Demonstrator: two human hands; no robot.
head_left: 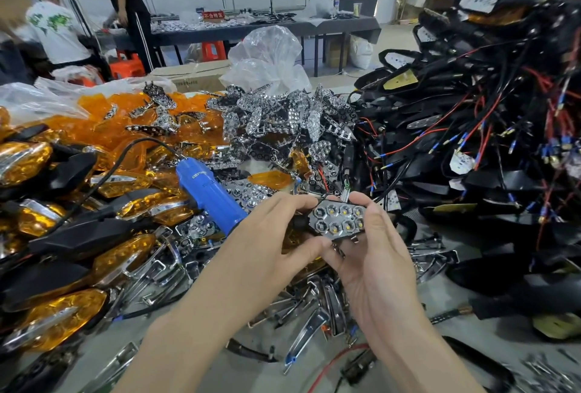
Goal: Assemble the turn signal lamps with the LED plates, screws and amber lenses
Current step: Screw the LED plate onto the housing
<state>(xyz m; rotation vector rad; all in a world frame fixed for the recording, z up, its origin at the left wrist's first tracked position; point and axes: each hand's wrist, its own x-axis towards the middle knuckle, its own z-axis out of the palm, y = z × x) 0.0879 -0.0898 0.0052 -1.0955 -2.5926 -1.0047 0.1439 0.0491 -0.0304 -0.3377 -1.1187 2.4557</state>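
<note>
Both my hands hold one turn signal lamp (pixel 338 219) in front of me, a black housing with a chrome LED plate of several reflector cups facing up. My left hand (pixel 276 235) grips its left end, thumb underneath and fingers over the top. My right hand (pixel 374 251) grips its right end with thumb and fingers curled round it. A pile of loose chrome LED plates (pixel 283 119) lies behind, and loose amber lenses (pixel 125 119) are heaped at the back left. No screws can be made out.
A blue electric screwdriver (pixel 207 191) with a black cord lies just left of my hands. Finished amber lamps (pixel 63 317) are stacked at the left. Wired black housings (pixel 487 141) are heaped at the right. Chrome trim pieces (pixel 308 326) lie below my hands. People stand at the back left.
</note>
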